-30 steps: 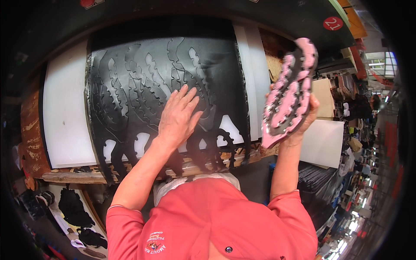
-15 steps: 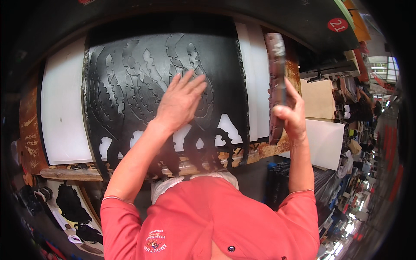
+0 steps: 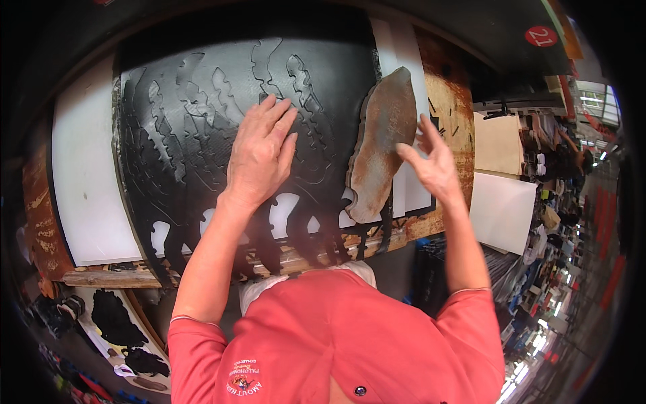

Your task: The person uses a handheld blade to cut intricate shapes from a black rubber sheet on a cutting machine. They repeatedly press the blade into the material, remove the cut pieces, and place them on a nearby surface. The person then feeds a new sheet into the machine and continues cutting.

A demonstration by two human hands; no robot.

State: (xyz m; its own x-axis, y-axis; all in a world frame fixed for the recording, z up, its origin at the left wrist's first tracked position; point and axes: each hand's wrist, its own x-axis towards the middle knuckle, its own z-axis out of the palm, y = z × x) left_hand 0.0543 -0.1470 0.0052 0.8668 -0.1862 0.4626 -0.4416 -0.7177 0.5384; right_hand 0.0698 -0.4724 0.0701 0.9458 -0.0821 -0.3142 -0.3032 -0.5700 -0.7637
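Observation:
A black sheet (image 3: 346,101) of leather-like material lies across the white board, marked with several cut outlines that have notched edges. My left hand (image 3: 261,151) rests flat on the sheet's middle, fingers stretched out. On the sheet's right part sits a brown, rusty cutting die (image 3: 383,148), long and sole-like, with a wavy edge and its flat face up. Beside it is my right hand (image 3: 434,165), open, fingers spread; its thumb tip is at the die's right edge. The sheet's near edge is cut into strips that hang over the table's front.
White board (image 3: 87,175) shows on both sides of the sheet. A dark machine beam (image 3: 464,40) spans the far side. Rusty, worn table (image 3: 464,135) shows at the right, with pale boards (image 3: 505,209) beyond. Black pieces (image 3: 114,316) lie on a lower surface at left.
My right hand has brought the die leftward from upright, laid it on the black sheet's right side and loosened its grip. My left hand has slid slightly left on the sheet.

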